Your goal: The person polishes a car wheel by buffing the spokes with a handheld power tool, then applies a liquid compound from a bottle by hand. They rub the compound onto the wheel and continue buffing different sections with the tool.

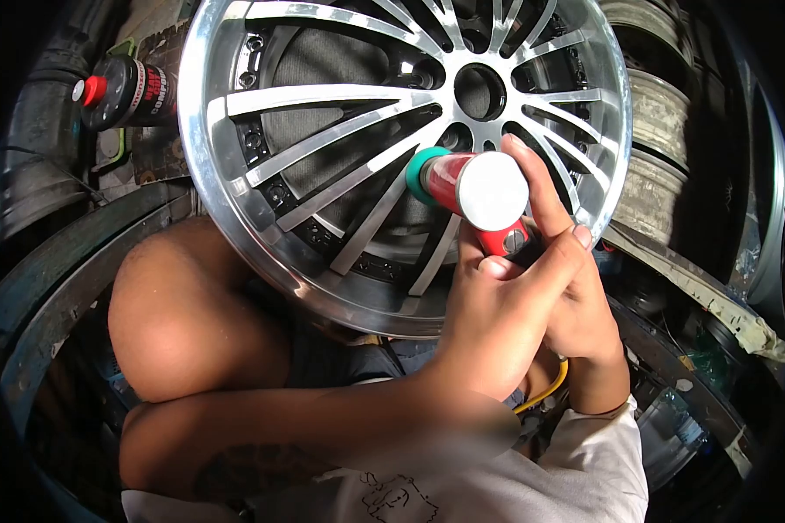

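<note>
A shiny multi-spoke alloy wheel (323,113) leans on my lap, face toward me. Both hands grip a red handheld power tool (475,187) with a silver end cap and a green pad pressed against a spoke near the hub. My left hand (488,322) wraps the tool's handle from below and in front. My right hand (576,288) holds it from the right, with its index finger stretched up along the tool body. A yellow hose (545,392) runs down from the tool between my arms.
A black bottle with a red cap (126,91) lies at the upper left beside the wheel. Stacked old rims (663,131) stand at the right. Dark tyres (52,253) lie at the left. My bare knee (183,314) sits under the wheel's lower left rim.
</note>
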`<action>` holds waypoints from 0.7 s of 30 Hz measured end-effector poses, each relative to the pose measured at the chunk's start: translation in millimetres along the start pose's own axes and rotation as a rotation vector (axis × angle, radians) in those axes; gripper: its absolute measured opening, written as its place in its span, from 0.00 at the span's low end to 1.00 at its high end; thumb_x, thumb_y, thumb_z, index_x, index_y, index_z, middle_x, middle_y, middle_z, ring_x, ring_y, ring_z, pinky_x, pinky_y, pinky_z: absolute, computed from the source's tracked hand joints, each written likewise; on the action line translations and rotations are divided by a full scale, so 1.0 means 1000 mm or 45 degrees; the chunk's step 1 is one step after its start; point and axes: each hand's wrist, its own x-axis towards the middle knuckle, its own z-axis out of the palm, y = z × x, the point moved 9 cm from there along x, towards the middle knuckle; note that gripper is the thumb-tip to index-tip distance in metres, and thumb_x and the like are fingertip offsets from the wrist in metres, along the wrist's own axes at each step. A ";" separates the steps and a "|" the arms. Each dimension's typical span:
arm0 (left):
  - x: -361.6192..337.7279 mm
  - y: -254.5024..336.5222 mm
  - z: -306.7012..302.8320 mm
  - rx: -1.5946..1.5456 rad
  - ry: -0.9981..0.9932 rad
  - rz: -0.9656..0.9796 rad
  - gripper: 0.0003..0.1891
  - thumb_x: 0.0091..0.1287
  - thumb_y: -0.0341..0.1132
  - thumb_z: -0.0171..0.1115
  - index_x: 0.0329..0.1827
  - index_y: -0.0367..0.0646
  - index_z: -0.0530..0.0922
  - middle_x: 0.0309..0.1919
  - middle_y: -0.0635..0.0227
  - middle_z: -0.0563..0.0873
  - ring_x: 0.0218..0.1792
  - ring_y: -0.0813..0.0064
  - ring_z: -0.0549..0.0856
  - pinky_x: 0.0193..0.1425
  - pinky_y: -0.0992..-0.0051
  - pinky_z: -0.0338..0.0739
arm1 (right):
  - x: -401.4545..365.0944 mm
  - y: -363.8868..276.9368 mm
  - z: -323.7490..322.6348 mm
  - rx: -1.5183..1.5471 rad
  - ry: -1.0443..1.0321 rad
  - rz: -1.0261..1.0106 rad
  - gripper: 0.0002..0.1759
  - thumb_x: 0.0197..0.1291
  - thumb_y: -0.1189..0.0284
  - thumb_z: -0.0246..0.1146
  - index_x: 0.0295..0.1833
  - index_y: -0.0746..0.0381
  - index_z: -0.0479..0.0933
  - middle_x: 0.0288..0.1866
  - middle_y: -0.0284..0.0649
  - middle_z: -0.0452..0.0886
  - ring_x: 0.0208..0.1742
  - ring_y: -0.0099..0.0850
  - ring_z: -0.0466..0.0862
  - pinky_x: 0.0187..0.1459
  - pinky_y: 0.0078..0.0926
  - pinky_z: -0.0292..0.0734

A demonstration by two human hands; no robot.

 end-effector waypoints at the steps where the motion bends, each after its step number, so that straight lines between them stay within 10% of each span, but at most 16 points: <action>1: 0.001 0.000 -0.001 0.004 0.006 0.000 0.38 0.75 0.32 0.67 0.81 0.32 0.55 0.75 0.52 0.69 0.77 0.64 0.71 0.79 0.61 0.68 | 0.001 0.001 0.000 0.005 0.009 -0.011 0.44 0.70 0.79 0.64 0.88 0.68 0.53 0.82 0.50 0.70 0.78 0.35 0.73 0.78 0.30 0.64; 21: -0.004 0.010 0.005 0.118 0.028 0.074 0.46 0.76 0.41 0.68 0.85 0.32 0.46 0.78 0.48 0.65 0.80 0.64 0.67 0.82 0.63 0.63 | 0.000 0.010 0.000 0.146 0.053 0.057 0.51 0.65 0.77 0.68 0.89 0.70 0.49 0.83 0.47 0.67 0.78 0.31 0.70 0.77 0.26 0.61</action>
